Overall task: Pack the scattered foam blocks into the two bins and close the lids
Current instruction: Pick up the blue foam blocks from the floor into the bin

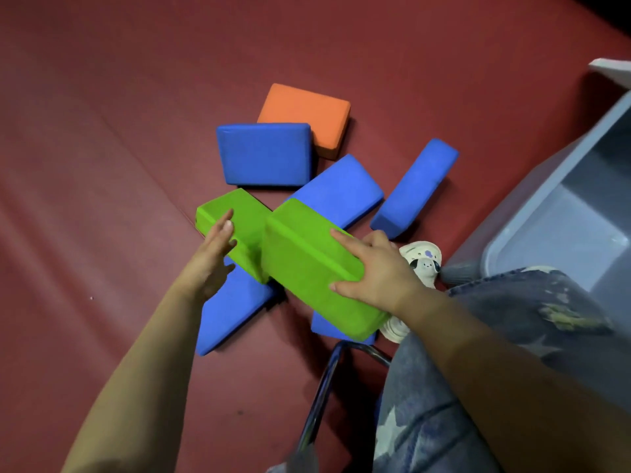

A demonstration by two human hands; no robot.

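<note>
Your right hand (pixel 375 271) grasps the near green block (pixel 307 264) above the blue blocks (pixel 341 196) on the red mat (pixel 102 165). Your left hand (pixel 213 254), fingers straight, touches the other green block (pixel 239 223). The gray bin (pixel 546 186) stands at right. No writing is readable.

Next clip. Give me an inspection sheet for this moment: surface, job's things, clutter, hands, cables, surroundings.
Surface: dark red padded floor mat, with a seam running across it.
Job's things: two green blocks, one orange block, blue blocks scattered in a loose pile on the mat; one grey bin at the right, open, no block visible inside.
Clutter: nothing seen.
Hands: right hand grips the nearer green block, which is lifted; left hand rests flat-fingered against the other green block.
Cables: nothing seen.
Surroundings: metal chair frame, the person's jeans and a pale shoe; a white edge at the upper right, possibly a lid.
</note>
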